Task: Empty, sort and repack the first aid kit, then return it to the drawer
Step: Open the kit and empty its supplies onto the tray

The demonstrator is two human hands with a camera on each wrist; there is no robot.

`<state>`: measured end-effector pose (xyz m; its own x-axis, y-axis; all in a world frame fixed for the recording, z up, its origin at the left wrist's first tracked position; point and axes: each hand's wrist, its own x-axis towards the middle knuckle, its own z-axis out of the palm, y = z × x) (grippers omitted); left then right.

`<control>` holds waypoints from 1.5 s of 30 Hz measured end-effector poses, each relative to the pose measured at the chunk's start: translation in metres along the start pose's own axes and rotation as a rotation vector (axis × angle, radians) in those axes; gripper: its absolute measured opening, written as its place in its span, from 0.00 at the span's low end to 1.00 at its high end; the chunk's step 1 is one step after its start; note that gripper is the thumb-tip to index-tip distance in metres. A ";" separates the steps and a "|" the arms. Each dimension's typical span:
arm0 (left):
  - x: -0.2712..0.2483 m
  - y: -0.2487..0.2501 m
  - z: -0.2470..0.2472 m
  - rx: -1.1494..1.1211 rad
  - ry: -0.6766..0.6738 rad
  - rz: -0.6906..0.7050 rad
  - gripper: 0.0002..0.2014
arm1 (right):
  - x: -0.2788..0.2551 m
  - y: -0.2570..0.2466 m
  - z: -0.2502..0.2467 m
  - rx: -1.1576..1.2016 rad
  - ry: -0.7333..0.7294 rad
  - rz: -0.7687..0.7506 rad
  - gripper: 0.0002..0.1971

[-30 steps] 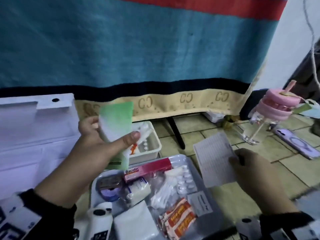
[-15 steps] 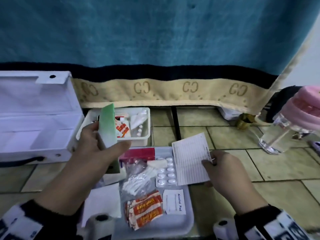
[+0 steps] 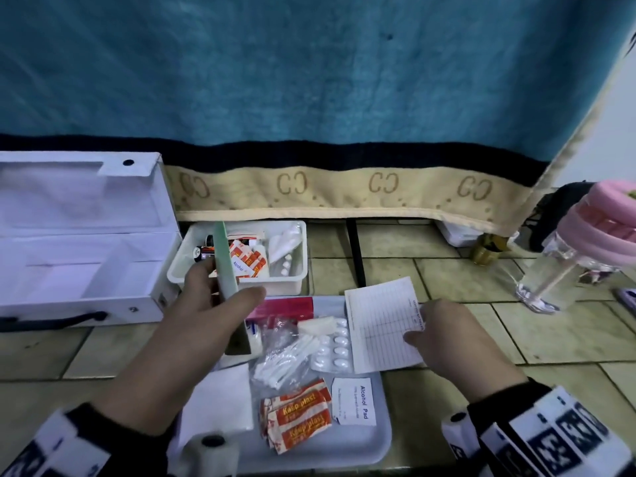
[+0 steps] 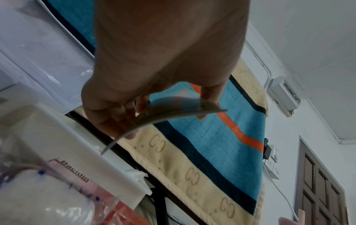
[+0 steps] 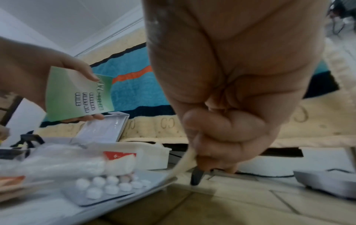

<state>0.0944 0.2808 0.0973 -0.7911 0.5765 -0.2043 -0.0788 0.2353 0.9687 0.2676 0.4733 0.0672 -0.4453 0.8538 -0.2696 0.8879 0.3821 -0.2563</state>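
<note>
Kit leaflet (image 3: 225,270) now edge-on in left fingers (image 3: 203,270) — right fingers (image 3: 418,337) still pinch chart (image 3: 382,325).

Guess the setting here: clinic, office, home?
Probably a home, worked on the floor: tiled floor, a patterned blanket hanging behind, a pink-lidded tumbler alongside, and a panelled wooden door in the left wrist view.
</note>
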 end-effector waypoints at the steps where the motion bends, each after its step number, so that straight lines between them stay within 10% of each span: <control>1: 0.000 0.000 0.000 0.001 -0.007 0.000 0.22 | 0.000 -0.003 0.001 0.005 -0.011 0.000 0.08; 45: -0.002 -0.007 0.007 0.127 -0.160 -0.017 0.21 | 0.010 -0.013 -0.009 0.004 0.034 -0.027 0.17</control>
<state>0.1011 0.2838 0.0897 -0.6833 0.6861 -0.2498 -0.0060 0.3368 0.9416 0.2527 0.4807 0.0763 -0.4648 0.8549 -0.2307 0.8751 0.4037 -0.2670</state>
